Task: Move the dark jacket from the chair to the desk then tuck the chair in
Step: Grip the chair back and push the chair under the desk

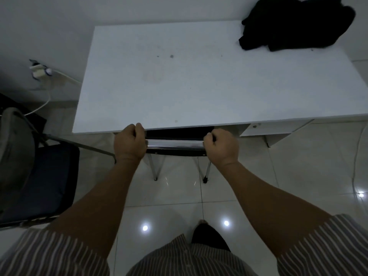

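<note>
The dark jacket (294,24) lies crumpled on the far right corner of the white desk (189,80). The chair (175,145) stands at the desk's near edge, its seat mostly hidden under the top; only its chrome back rail and two legs show. My left hand (129,143) is shut around the left end of the rail. At the rail's right end my right hand (221,145) grips it the same way.
A second chair (39,180) with a dark blue seat stands at the left, close to my left arm. A wall socket with a plug and white cable (39,71) is left of the desk. A drawer unit (264,129) hangs under the desk's right side. Glossy tiled floor lies below.
</note>
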